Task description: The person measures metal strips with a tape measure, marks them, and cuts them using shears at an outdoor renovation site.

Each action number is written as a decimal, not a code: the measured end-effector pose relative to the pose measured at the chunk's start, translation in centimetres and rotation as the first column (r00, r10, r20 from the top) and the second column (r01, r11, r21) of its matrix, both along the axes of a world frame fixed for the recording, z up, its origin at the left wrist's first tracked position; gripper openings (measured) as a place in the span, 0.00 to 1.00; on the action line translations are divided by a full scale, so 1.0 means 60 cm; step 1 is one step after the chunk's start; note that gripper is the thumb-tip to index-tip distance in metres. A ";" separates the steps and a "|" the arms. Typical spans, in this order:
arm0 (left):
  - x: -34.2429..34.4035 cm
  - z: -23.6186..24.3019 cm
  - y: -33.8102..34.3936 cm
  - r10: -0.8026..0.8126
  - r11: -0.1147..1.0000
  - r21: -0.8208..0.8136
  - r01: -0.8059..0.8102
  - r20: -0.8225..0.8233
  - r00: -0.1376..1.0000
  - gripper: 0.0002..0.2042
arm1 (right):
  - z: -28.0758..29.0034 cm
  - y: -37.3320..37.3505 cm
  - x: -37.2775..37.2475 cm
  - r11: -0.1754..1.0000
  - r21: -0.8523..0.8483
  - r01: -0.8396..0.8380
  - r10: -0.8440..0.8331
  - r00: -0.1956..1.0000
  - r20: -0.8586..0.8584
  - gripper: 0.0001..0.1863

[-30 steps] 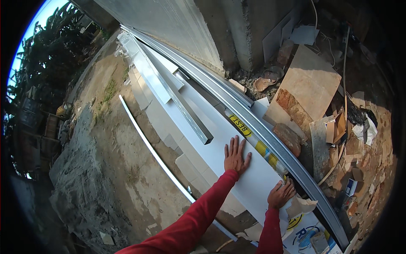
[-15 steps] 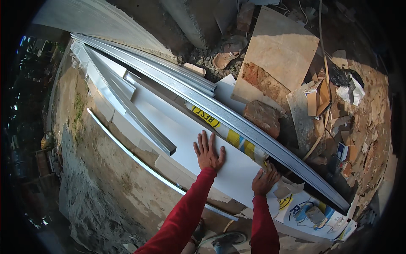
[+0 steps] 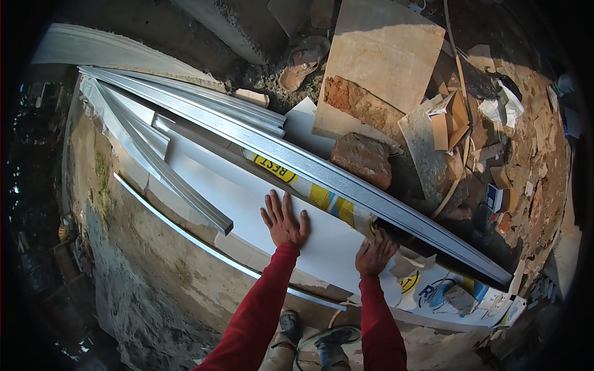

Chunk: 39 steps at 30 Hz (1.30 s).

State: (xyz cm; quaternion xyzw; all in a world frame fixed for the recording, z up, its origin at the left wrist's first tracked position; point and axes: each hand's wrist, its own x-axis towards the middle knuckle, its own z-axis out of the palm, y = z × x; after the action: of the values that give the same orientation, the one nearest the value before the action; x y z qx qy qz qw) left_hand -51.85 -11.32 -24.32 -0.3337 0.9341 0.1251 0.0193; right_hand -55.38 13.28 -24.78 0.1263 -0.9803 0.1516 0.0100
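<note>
Long, plain red sleeves [image 3: 247,318], close-fitting cuffs [image 3: 288,250], bare fingers [image 3: 276,204], dark footwear [image 3: 289,324], perhaps boots

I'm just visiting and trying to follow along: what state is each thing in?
Left hand: open, fingers spread on the white panel.
Right hand: fingers bent, at the panel's edge.
White panel: lying flat.
Metal tube: lying partly over the panel.
Brown carton: open.
Tan board: partly in shadow.

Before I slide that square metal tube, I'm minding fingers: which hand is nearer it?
Left. The left hand is just right of the square tube; the right hand is farther right.
</note>
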 end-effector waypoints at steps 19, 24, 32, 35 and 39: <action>0.006 -0.032 0.019 -0.068 0.988 -0.148 0.040 -0.186 0.980 0.34 | 0.024 -0.027 -0.052 0.818 -0.560 0.135 -0.215 0.974 -0.078 0.31; 0.015 -0.023 0.004 -0.032 0.997 -0.080 0.022 -0.122 0.992 0.34 | 0.011 -0.130 -0.181 0.973 -0.070 -0.218 0.217 0.976 -0.018 0.44; 0.021 -0.013 -0.011 0.010 1.000 0.030 -0.008 -0.087 0.996 0.34 | -0.008 -0.223 -0.209 0.864 0.258 -0.432 0.390 0.899 0.198 0.47; 0.019 -0.010 -0.013 0.017 0.999 0.045 -0.015 -0.048 0.999 0.34 | -0.019 -0.257 -0.234 0.966 0.052 -0.252 0.238 0.952 0.195 0.35; 0.015 -0.009 -0.014 0.016 0.998 0.066 -0.016 0.004 1.000 0.34 | -0.056 -0.353 -0.306 0.936 -0.214 -0.279 0.308 0.944 0.118 0.30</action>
State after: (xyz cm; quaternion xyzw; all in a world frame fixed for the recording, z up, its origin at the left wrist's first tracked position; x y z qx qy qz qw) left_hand -50.92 -12.19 -24.83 -0.3404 0.9268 0.1557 0.0309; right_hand -73.74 -7.93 -28.16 0.2583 -0.9287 0.2555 -0.0743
